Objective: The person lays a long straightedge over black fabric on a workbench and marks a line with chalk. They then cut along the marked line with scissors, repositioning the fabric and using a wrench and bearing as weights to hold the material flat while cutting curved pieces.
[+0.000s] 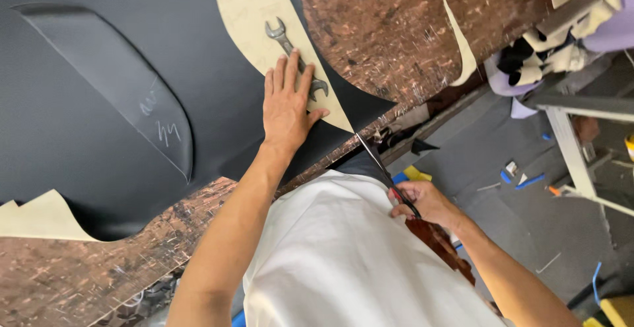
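One scissors point(383, 168) (right hand point(426, 203)) points diagonally up-left at template point(264, 10)

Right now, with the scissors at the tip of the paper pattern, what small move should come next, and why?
Probably close the scissors a little along the pattern edge. The right hand holds them at the pattern's pointed tip, while the left hand presses pattern and wrench flat on the black material.

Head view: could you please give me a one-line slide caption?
Left hand presses a beige pattern and wrench onto black sheet; right hand holds scissors at its tip.
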